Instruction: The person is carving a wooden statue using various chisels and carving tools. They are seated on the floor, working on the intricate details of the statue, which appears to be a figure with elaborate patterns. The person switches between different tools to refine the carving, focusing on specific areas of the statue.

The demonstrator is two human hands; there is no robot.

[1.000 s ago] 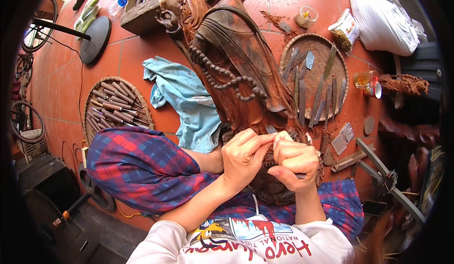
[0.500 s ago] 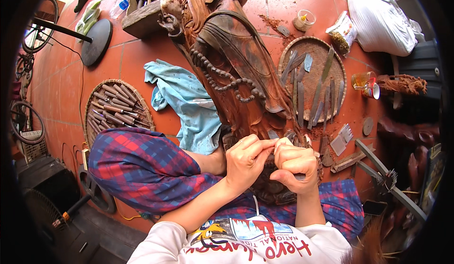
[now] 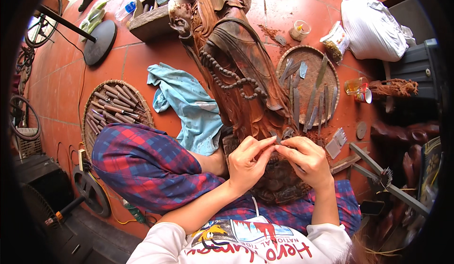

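Observation:
A dark reddish-brown carved wooden statue (image 3: 243, 46) with a string of carved beads (image 3: 227, 78) lies stretched out in front of me, its base between my legs. Over that lower end my two hands meet at the fingertips. My left hand (image 3: 248, 164) is closed in a pinch, thumb against fingers. My right hand (image 3: 308, 160) pinches too, its fingers pointing left to touch the left fingertips. Something small and greyish shows at their tips, too small to name. Beside the statue on the left lies a crumpled light-blue cloth (image 3: 187, 104).
A round woven basket (image 3: 84, 120) at the left holds several wooden-handled chisels (image 3: 118, 105). Flat files and stones lie on a woven tray (image 3: 307, 52) at the right. Beyond are glasses (image 3: 352, 86), a plastic cup (image 3: 299, 30) and a white sack (image 3: 373, 30). A metal frame (image 3: 378, 172) stands near right.
My right hand has turned from a curled fist with its thumb out to a pinch with straighter fingers. My left hand stays nearly in place. The whole view has shifted slightly.

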